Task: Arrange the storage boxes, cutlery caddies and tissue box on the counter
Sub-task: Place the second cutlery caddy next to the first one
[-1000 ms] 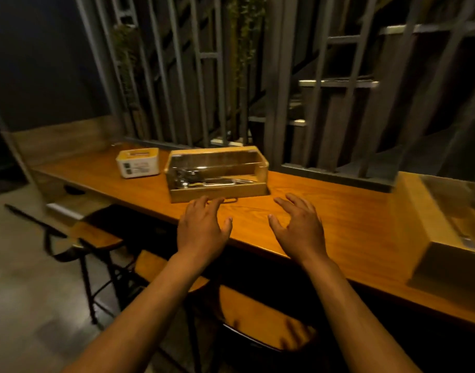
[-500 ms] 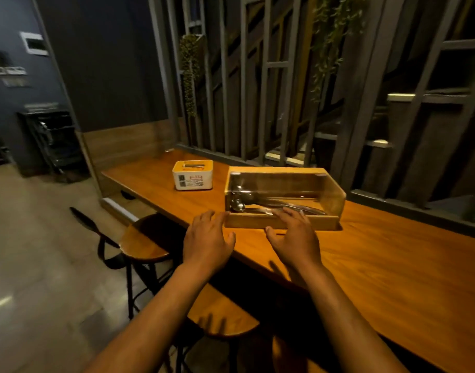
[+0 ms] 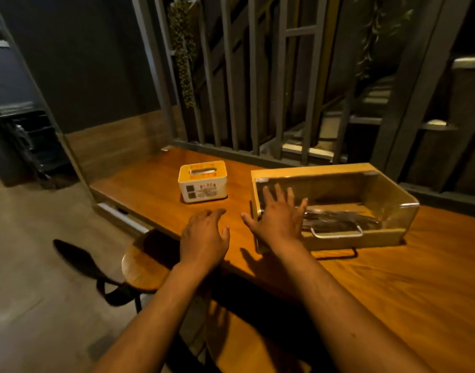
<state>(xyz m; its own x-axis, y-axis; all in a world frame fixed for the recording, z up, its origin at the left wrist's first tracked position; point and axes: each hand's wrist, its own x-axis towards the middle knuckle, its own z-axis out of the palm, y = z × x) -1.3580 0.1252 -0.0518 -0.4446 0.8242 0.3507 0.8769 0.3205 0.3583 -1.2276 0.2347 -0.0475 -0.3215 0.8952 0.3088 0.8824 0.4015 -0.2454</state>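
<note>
A wooden desk [image 3: 392, 286] is carrying two items near its left end. A white and yellow tissue box [image 3: 203, 181] is standing upright toward the left, well clear of the edge. Just to its right, a wooden cutlery caddy [image 3: 336, 208] with a clear front panel is sitting at a slight angle; metal cutlery [image 3: 341, 221] is lying inside it, and a metal handle [image 3: 336, 233] is showing at its front. The right hand [image 3: 278, 219] is spreading open, fingers extended, over the caddy's left front corner; whether it is touching the panel cannot be told. The left hand [image 3: 204, 236] is hovering released, fingers loosely curved, above the desk between the person and the tissue box, grasping nothing. A round wooden stool [image 3: 144, 265] is standing below the desk edge.
</note>
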